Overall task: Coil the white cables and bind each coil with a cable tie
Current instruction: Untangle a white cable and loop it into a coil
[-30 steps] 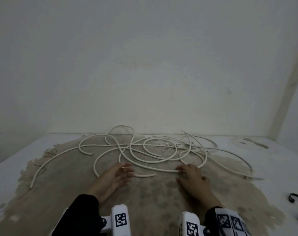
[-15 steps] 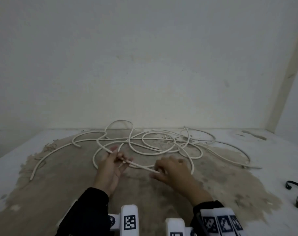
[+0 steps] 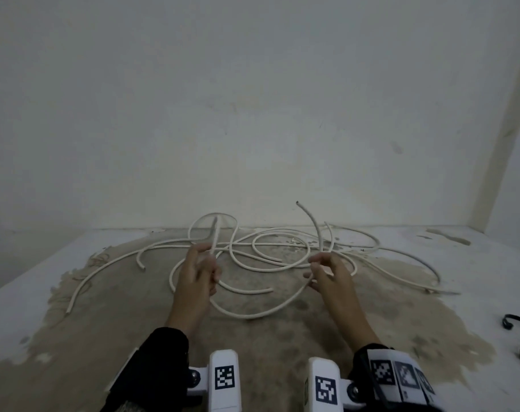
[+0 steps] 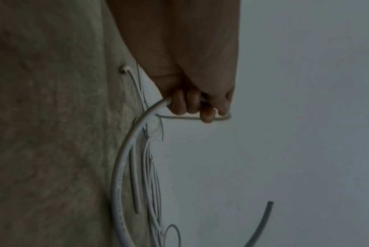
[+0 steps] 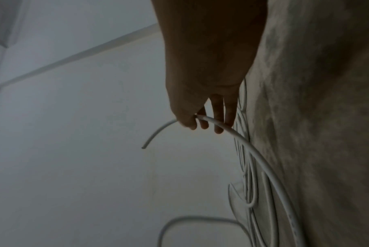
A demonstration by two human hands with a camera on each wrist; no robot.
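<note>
- Left hand [image 3: 197, 273], fingers curled round one white cable [image 3: 246, 315], holds it lifted at 10 o'clock of the stained floor patch [image 3: 151, 331]; its end sticks up
- Right hand [image 3: 330, 270] pinches the same cable at 2 o'clock; the slack sags between both hands
- Other white cables [image 3: 282, 248] lie tangled at 12 o'clock
- Black cable ties [image 3: 517, 321] at 4 o'clock

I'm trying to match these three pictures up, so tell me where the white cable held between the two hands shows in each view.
Head: the held cable sags in a U at centre, between left hand and right hand.
Left wrist: it curves down from the curled fingers, at centre.
Right wrist: it runs from the pinching fingers down to the lower right.
Shared landmark: the loose cables on the stained floor.
</note>
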